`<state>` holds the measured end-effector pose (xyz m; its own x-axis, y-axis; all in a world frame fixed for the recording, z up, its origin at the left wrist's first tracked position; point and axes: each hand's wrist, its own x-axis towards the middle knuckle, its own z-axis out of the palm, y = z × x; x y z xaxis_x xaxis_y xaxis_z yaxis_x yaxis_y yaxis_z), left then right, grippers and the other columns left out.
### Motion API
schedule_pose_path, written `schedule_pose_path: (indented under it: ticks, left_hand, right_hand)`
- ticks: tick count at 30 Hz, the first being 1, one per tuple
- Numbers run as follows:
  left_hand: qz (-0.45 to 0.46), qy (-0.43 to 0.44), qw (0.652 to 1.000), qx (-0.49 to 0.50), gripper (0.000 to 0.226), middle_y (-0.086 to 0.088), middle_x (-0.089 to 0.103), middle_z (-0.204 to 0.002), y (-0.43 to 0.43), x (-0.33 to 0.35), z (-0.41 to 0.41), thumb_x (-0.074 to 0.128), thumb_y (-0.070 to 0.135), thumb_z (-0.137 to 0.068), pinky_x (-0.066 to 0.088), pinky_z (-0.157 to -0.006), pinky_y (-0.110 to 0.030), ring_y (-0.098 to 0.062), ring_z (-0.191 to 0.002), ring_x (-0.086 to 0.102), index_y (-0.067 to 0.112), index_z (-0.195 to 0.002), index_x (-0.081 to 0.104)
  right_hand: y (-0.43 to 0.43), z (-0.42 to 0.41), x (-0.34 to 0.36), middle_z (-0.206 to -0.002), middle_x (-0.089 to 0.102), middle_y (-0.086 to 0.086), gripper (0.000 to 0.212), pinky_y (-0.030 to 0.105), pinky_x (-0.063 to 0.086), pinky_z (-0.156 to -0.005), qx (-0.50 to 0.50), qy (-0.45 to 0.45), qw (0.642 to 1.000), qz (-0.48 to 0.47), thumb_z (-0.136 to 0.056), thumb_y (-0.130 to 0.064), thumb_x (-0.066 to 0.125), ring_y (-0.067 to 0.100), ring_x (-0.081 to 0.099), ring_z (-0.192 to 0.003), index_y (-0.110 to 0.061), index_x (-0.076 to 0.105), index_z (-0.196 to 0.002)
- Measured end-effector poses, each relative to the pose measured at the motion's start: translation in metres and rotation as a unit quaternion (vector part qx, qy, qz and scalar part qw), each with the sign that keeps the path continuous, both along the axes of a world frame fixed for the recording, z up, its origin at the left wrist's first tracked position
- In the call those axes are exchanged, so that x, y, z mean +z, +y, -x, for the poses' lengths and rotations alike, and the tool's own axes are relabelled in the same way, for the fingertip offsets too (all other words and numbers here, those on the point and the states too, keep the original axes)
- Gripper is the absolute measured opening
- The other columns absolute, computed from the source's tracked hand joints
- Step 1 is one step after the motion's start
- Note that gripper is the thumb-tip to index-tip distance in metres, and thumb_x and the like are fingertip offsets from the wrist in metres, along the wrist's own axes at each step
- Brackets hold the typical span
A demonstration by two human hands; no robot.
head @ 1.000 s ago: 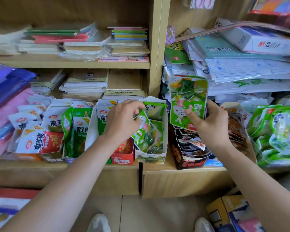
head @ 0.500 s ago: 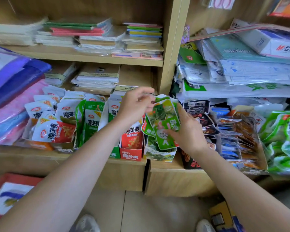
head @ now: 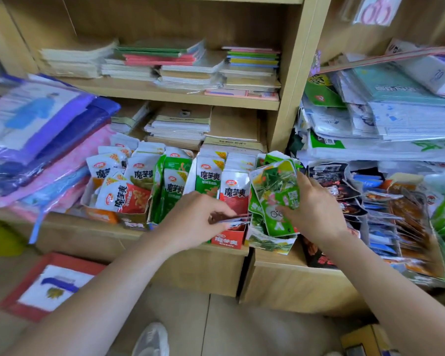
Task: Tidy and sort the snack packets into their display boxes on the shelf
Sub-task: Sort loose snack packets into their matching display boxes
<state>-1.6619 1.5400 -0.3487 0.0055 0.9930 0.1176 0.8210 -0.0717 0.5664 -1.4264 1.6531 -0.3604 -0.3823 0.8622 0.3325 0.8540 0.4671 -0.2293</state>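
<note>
- Now, right hand (head: 316, 214), fingers curled round the green packets (head: 275, 194), upright over their green box (head: 270, 244) on the shelf (head: 190, 268).
- Left hand (head: 190, 222) pinches a thin packet (head: 233, 219) above the red box (head: 226, 240).
- Best: square edges, press down gently.

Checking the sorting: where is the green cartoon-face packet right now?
Head view, right of centre: the right hand holds the green packet at the green-and-white display box, beside the red box.

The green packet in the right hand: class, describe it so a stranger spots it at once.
Find the wooden upright dividing the shelf bays; below its foot stands a green display box. The green packet is held over it in the right hand. Unlike the white packets leftward, it shows leafy greens and a bespectacled cartoon.
</note>
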Motion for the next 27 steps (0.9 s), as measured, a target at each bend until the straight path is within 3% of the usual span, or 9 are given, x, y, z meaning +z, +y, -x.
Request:
schedule_pose_path:
  ticks: [3, 6, 9, 12, 14, 20, 24, 26, 27]
  left_hand:
    - [-0.036, 0.006, 0.999, -0.003, 0.025, 0.012, 0.077, -0.102, 0.004, -0.007, 0.005, 0.077, 0.025, -0.088, 0.058, -0.085, -0.028, 0.004, -0.078, 0.066, 0.029, -0.112, 0.077]
    - [-0.132, 0.049, 0.989, 0.050, 0.035, 0.006, 0.072, -0.119, 0.025, -0.014, 0.006, 0.075, 0.029, -0.090, 0.057, -0.094, -0.036, -0.011, -0.102, 0.068, 0.025, -0.124, 0.071]
    - [-0.185, 0.175, 0.961, 0.111, 0.052, 0.002, 0.066, -0.126, 0.047, -0.020, 0.012, 0.075, 0.042, -0.086, 0.048, -0.099, -0.037, -0.021, -0.114, 0.058, 0.024, -0.133, 0.062]
    - [-0.226, 0.169, 0.950, 0.134, 0.045, 0.002, 0.069, -0.115, 0.050, -0.016, 0.034, 0.076, 0.044, -0.084, 0.047, -0.090, -0.038, -0.023, -0.105, 0.059, 0.022, -0.123, 0.069]
    - [-0.264, 0.151, 0.938, 0.164, 0.037, 0.000, 0.071, -0.111, 0.040, -0.011, 0.056, 0.075, 0.036, -0.086, 0.047, -0.086, -0.038, -0.025, -0.102, 0.060, 0.020, -0.119, 0.072]
    - [-0.226, 0.129, 0.921, 0.290, 0.050, -0.001, 0.063, -0.124, -0.004, -0.008, 0.119, 0.080, 0.033, -0.079, 0.044, -0.096, -0.037, -0.028, -0.113, 0.055, 0.021, -0.126, 0.067]
    - [-0.169, 0.019, 0.941, 0.294, 0.014, -0.002, 0.077, -0.093, -0.022, -0.012, 0.128, 0.077, 0.024, -0.087, 0.036, -0.061, -0.002, -0.017, -0.087, 0.071, 0.018, -0.099, 0.077]
    - [-0.160, 0.034, 0.938, 0.307, 0.011, -0.001, 0.077, -0.080, -0.022, -0.014, 0.129, 0.072, 0.026, -0.090, 0.035, -0.054, -0.007, -0.018, -0.081, 0.072, 0.017, -0.087, 0.077]
    - [-0.151, 0.032, 0.939, 0.309, 0.018, 0.000, 0.075, -0.077, -0.020, -0.017, 0.130, 0.070, 0.033, -0.090, 0.044, -0.057, -0.017, -0.019, -0.081, 0.072, 0.017, -0.085, 0.076]
  right_hand:
    - [-0.001, -0.001, 0.001, -0.075, 0.060, 0.007, 0.050, 0.034, 0.038, -0.056, 0.026, 0.036, 0.999, -0.013, -0.081, -0.036, 0.080, 0.032, 0.058, -0.067, -0.006, 0.058, -0.115]
    - [-0.003, -0.002, -0.004, -0.059, 0.055, 0.004, 0.027, 0.031, 0.029, -0.050, 0.032, 0.054, 0.998, -0.030, -0.081, -0.029, 0.080, 0.032, 0.052, -0.057, -0.009, 0.065, -0.089]
    - [-0.001, 0.002, -0.011, -0.083, 0.062, 0.010, 0.032, 0.032, 0.036, -0.052, 0.002, 0.032, 0.998, -0.051, -0.083, -0.030, 0.078, 0.034, 0.057, -0.069, -0.008, 0.062, -0.100]
    - [0.004, 0.004, -0.007, -0.111, 0.052, 0.018, 0.075, 0.041, 0.046, -0.061, -0.048, -0.004, 0.996, -0.078, -0.077, -0.032, 0.082, 0.040, 0.055, -0.099, -0.008, 0.044, -0.138]
    - [0.007, 0.008, -0.003, -0.115, 0.049, 0.022, 0.090, 0.049, 0.048, -0.074, -0.053, -0.020, 0.992, -0.115, -0.072, -0.034, 0.086, 0.043, 0.050, -0.103, -0.011, 0.038, -0.145]
    - [-0.009, 0.049, 0.000, -0.127, 0.043, 0.023, 0.073, 0.056, 0.037, -0.089, -0.005, 0.026, 0.983, -0.184, -0.070, -0.018, 0.079, 0.041, 0.037, -0.113, -0.014, 0.052, -0.138]
    - [-0.016, 0.074, 0.003, -0.130, 0.053, 0.018, 0.066, 0.054, 0.030, -0.094, -0.018, -0.009, 0.979, -0.204, -0.070, -0.025, 0.081, 0.041, 0.040, -0.122, -0.014, 0.058, -0.131]
    - [-0.015, 0.079, -0.002, -0.123, 0.062, 0.013, 0.060, 0.054, 0.036, -0.092, -0.022, -0.005, 0.984, -0.174, -0.071, -0.026, 0.084, 0.041, 0.050, -0.114, -0.014, 0.063, -0.126]
    - [-0.014, 0.080, -0.004, -0.120, 0.064, 0.012, 0.056, 0.053, 0.038, -0.092, -0.025, 0.007, 0.987, -0.157, -0.072, -0.027, 0.084, 0.041, 0.052, -0.111, -0.016, 0.066, -0.124]
